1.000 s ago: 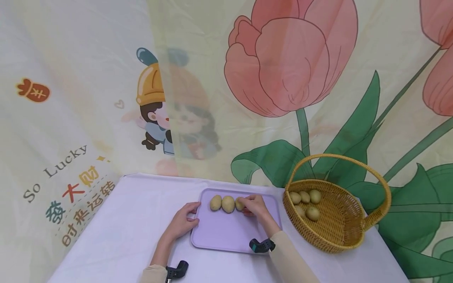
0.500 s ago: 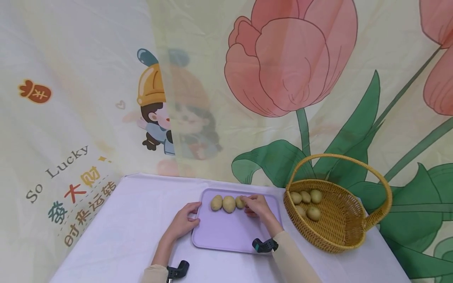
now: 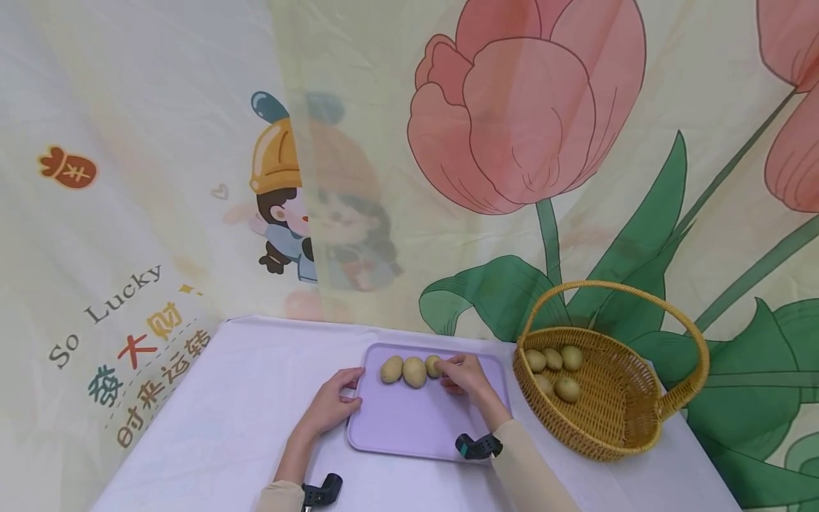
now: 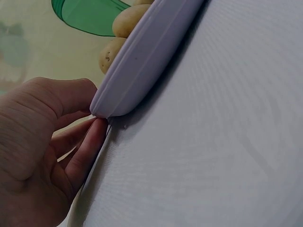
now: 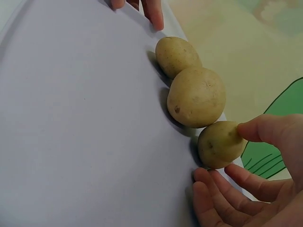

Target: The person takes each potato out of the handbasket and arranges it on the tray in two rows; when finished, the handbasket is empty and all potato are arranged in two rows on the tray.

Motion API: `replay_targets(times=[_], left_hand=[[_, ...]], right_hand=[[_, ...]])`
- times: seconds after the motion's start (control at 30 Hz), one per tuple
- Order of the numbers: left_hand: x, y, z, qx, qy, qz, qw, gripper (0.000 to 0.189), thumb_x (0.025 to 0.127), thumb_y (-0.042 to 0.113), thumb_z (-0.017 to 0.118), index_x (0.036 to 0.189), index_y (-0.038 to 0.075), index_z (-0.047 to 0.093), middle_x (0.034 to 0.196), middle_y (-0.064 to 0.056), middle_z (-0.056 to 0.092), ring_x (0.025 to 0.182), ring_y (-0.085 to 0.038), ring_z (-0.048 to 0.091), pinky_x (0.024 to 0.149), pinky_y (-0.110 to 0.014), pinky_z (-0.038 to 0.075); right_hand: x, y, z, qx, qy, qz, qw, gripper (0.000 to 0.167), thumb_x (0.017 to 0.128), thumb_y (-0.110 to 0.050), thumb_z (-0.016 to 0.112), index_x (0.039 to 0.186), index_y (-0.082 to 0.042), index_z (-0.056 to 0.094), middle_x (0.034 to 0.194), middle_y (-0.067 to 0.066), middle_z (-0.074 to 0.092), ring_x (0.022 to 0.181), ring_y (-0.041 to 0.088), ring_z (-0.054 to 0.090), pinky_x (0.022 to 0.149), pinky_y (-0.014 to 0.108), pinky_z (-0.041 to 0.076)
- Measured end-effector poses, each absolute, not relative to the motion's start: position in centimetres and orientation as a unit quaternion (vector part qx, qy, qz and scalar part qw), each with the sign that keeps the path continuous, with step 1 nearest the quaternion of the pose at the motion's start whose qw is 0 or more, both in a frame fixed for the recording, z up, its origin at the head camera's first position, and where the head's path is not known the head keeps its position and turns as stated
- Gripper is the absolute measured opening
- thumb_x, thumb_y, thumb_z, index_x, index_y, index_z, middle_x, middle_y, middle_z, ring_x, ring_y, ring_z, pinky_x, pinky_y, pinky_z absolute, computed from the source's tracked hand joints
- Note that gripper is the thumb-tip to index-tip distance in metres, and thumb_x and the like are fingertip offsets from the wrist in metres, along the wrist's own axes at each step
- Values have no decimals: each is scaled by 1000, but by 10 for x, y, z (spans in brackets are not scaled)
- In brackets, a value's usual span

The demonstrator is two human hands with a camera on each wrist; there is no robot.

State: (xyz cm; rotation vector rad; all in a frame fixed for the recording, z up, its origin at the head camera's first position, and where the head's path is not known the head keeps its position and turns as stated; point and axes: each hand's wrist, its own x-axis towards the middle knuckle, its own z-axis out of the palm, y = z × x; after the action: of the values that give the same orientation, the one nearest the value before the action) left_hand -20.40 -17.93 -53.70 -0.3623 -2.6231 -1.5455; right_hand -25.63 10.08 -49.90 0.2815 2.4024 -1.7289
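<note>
Right wrist: right fingers (image 5: 255, 182) pinch a potato (image 5: 218, 147)

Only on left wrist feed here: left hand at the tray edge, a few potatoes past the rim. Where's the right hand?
Observer: The right hand has its thumb and fingers on the potato at the right end of the row.

Operator: Anything standing out to the right?

Observer: Yes, a wicker basket stands to the right of the tray.

Operator: Loaded?

Observer: Partly; five more potatoes are visible inside, grouped toward its left side.
</note>
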Motion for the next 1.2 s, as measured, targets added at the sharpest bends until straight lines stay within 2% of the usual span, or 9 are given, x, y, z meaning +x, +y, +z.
replay_targets(times=[0.3, 0.5, 0.73, 0.97, 1.2], left_hand=[[-204, -179, -537, -116, -855, -505, 36, 55, 77, -8, 70, 131, -5, 58, 121, -16, 60, 106, -32, 58, 83, -31, 58], [-204, -179, -535, -118, -854, -505, 41, 55, 77, -9, 70, 131, -6, 58, 121, -17, 60, 106, -33, 58, 82, -31, 58], [-204, -179, -536, -118, -855, -504, 43, 55, 76, -9, 70, 130, -5, 59, 124, -18, 60, 106, -33, 58, 81, -29, 58], [-204, -179, -537, -121, -855, -503, 42, 55, 77, -8, 70, 131, -5, 58, 124, -18, 59, 106, -33, 58, 82, -30, 58], [-203, -179, -535, -122, -854, -503, 41, 55, 77, -8, 70, 130, -5, 58, 123, -17, 60, 106, -33, 58, 81, -29, 58]], right_hand=[[-258, 105, -500, 82, 801, -583, 102, 37, 83, -15, 72, 113, 5, 64, 81, 8, 70, 68, 16, 67, 59, 29, 59], [-258, 107, -498, 77, 800, -586, 107, 35, 80, -10, 73, 111, 5, 65, 81, 8, 71, 68, 16, 68, 60, 30, 60], [-259, 105, -499, 66, 798, -589, 104, 36, 78, -7, 74, 110, 7, 64, 91, 11, 69, 69, 16, 67, 63, 32, 61], [-256, 105, -499, 43, 803, -588, 89, 37, 75, -14, 79, 101, 6, 62, 73, 10, 68, 64, 15, 65, 57, 28, 59], [-253, 105, -498, 60, 817, -564, 101, 35, 77, -20, 76, 100, 3, 63, 79, 9, 68, 67, 15, 65, 58, 30, 58]])
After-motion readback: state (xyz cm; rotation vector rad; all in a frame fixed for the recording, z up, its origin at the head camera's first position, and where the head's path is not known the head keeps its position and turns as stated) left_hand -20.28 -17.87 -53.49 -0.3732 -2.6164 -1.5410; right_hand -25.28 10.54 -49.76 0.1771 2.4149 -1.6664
